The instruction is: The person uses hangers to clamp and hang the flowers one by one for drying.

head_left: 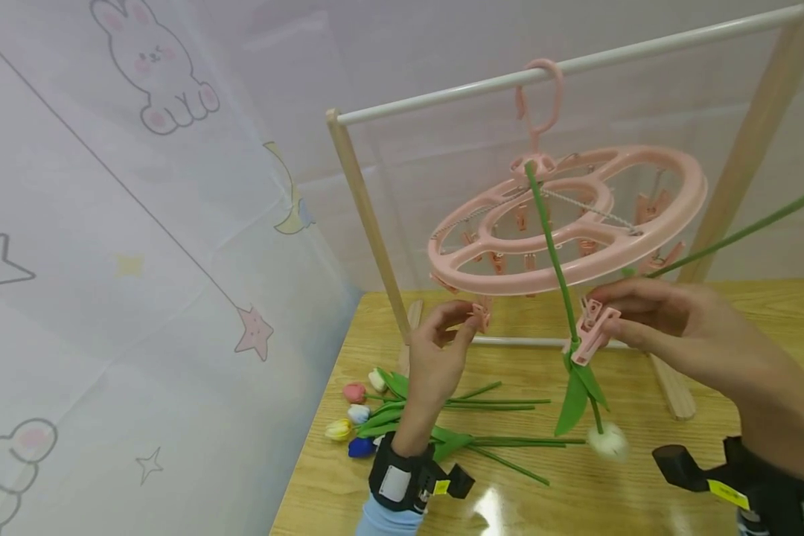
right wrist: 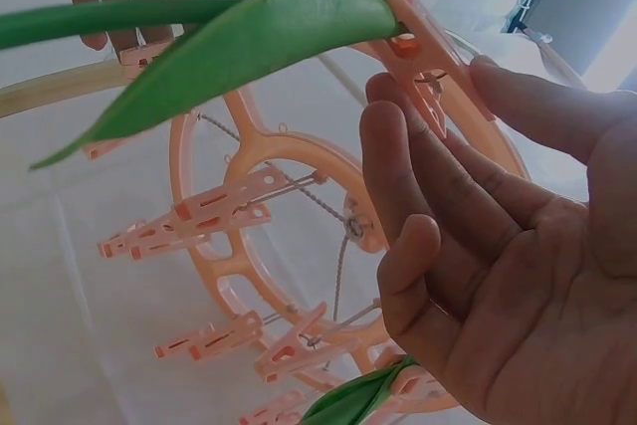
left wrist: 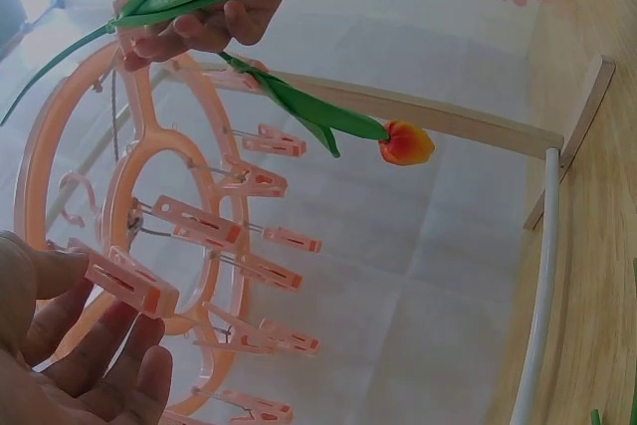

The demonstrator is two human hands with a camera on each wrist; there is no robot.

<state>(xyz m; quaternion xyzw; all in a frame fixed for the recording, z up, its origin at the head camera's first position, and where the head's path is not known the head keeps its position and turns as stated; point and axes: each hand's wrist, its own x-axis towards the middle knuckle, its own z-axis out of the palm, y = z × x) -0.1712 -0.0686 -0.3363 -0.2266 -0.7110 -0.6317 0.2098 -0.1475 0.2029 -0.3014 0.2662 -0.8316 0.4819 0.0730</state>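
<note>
Right of centre, we see the white tulip (head_left: pixel 573 402) bloom-down, just left of the nearer right hand (head_left: pixel 686 335), fingers pinching its clip (head_left: pixel 596 337) (the left hand (head_left: pixel 438 361) pinches a second clip (head_left: pixel 481 317)).

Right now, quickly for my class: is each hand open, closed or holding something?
Left hand: holding a pink peg between its fingers.
Right hand: holding another peg, clipped on a white flower's stem.
</note>
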